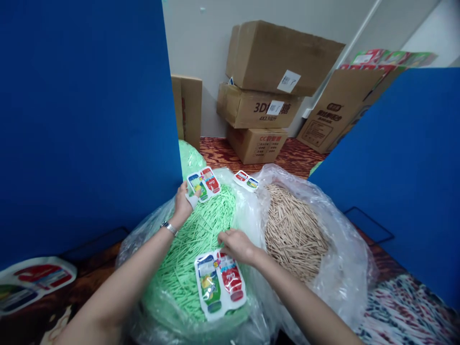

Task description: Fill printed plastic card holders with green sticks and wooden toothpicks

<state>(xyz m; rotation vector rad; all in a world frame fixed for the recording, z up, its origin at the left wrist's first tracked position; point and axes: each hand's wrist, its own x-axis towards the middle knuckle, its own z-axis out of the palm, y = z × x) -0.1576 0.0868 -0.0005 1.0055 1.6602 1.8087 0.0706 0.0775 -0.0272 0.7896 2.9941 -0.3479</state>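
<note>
In the head view my left hand (pixel 184 206), with a watch at the wrist, grips the edge of a printed pouch (pixel 212 181) shaped like two drink bottles. A white patch (pixel 193 199) shows near that thumb. Beneath lies a heap of thin green sticks (pixel 196 230) in a big clear plastic bag (pixel 143 230). My right hand (pixel 235 244) is closed, fingertips curled down over the green heap; what they pinch is hidden. Just below its fingers, a second bottle-shaped pouch (pixel 220 285) rests face up over the sticks.
To the right, another clear bag (pixel 345 249) holds brown sticks (pixel 293 232). A third pouch (pixel 246 180) lies between the bags. Blue panels (pixel 82 120) flank both sides. Stacked cartons (pixel 264 108) stand behind; another carton (pixel 330 108) leans at right.
</note>
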